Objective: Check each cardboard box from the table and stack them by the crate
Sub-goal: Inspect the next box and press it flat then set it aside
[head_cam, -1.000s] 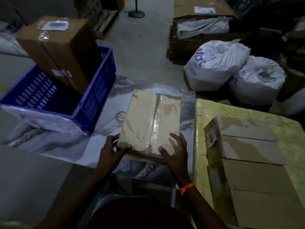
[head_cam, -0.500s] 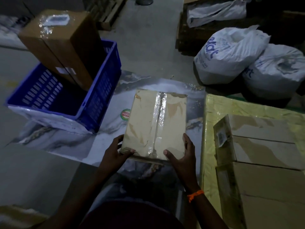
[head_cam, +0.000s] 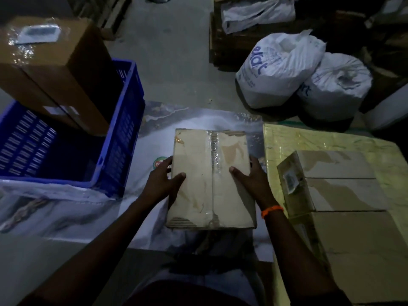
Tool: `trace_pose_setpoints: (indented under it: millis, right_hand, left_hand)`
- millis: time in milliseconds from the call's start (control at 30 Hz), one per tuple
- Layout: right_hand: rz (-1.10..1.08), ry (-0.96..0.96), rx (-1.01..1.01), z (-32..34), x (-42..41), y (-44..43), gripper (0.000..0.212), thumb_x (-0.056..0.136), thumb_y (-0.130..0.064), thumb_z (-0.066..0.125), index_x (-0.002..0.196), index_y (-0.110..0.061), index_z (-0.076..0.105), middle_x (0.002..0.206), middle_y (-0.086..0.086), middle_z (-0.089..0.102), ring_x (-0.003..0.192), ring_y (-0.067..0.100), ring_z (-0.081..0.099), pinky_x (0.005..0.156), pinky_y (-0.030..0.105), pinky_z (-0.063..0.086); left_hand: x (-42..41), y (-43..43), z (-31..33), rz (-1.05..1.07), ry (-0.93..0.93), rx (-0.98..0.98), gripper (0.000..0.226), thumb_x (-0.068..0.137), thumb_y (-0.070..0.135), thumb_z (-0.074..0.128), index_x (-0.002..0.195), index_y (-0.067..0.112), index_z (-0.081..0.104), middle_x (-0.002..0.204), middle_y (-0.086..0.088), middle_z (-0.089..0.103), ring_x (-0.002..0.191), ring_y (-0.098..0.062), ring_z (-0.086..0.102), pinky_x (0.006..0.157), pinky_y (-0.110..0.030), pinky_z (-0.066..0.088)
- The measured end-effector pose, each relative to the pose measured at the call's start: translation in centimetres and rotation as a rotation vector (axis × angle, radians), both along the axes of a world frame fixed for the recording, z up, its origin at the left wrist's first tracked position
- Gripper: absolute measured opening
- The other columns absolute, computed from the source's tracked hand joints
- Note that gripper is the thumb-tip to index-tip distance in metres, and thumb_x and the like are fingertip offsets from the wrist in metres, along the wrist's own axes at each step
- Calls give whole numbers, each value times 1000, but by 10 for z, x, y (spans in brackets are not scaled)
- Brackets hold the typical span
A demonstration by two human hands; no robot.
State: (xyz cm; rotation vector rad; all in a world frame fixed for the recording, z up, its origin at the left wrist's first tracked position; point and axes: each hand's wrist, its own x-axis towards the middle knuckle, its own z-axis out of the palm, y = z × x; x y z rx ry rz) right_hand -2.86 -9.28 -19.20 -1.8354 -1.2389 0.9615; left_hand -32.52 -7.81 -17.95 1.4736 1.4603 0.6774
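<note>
cardboard box point(head_cam: 210, 180) between both hands; its underside hidden.

Flat tan cardboard box point(head_cam: 210, 180), centre frame, taped along its middle seam, surface scuffed, long axis 12-to-6. Blue slatted crate point(head_cam: 119, 138) at 9 o'clock of it, holding a tilted brown box point(head_cam: 57, 69). More boxes point(head_cam: 344, 195) at 3 o'clock on yellow-wrapped table point(head_cam: 320, 142).
</note>
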Motion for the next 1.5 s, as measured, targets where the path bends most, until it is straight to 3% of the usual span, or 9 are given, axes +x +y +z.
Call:
trace_pose_setpoints:
  millis: [167,267,367,500,767,933,1000,1167,1500]
  right_hand:
    - [-26,26,-49,-1,3,28,64,85,-40,82,138,-17,54,127,3,67,115,20,65,100,43,55]
    - [-22,4,-28,2,-2,25,65,86,-37,82,141,-17,54,129,2,66,118,18,63,98,32,54]
    - [-57,-20,23,15,-4,18,68,85,-39,83,143,-20,53,130,-2,66,115,13,62,92,23,49]
    - [-135,0,89,50,-3,18,60,83,-40,84,134,-22,56,124,-3,69,113,18,66,97,38,55]
    - [-182,98,246,101,-18,5,45,89,-38,79,125,-27,56,105,-25,65,105,2,62,91,34,55]
    - [-235,249,256,84,-12,-19,45,90,-71,59,122,-40,63,120,-12,69,115,14,66,96,50,57]
    - [-245,339,261,80,-11,-32,26,102,-56,52,119,-40,63,118,-9,71,112,16,68,90,43,60]
    - [-248,435,197,75,-13,-63,24,112,-22,41,114,-40,57,118,-17,67,107,-1,67,79,20,57]
    - [-359,489,215,59,-27,-99,22,110,-35,41,119,-44,58,114,-28,68,111,-1,66,89,27,59]
  left_hand:
    - [10,28,7,-19,-41,-98,60,91,27,75,146,23,50,126,9,60,105,-6,59,70,-8,44]
    - [13,23,13,41,-93,-116,60,89,19,77,144,24,53,127,6,63,97,7,57,67,-7,49]
    - [14,17,23,66,-138,-55,67,86,14,81,145,26,53,129,11,61,103,-1,62,89,-19,55]
    - [14,21,43,86,-205,37,73,84,10,81,148,25,48,142,10,54,127,-16,55,102,-31,49]
    - [10,15,69,142,-307,134,74,86,46,77,150,29,43,146,15,49,132,-10,51,110,-38,46]
    - [5,-5,77,96,-374,93,64,77,70,70,135,68,42,139,32,47,133,-8,51,106,-36,48]
    - [3,-18,76,105,-398,86,49,77,72,65,122,76,45,131,42,49,131,-3,51,101,-33,49]
    - [-1,-47,63,164,-476,34,30,95,52,58,124,57,51,131,30,54,121,0,56,90,-29,51]
    - [-1,-74,62,289,-526,-102,43,92,59,47,123,29,54,125,10,59,117,-7,58,98,-39,50]
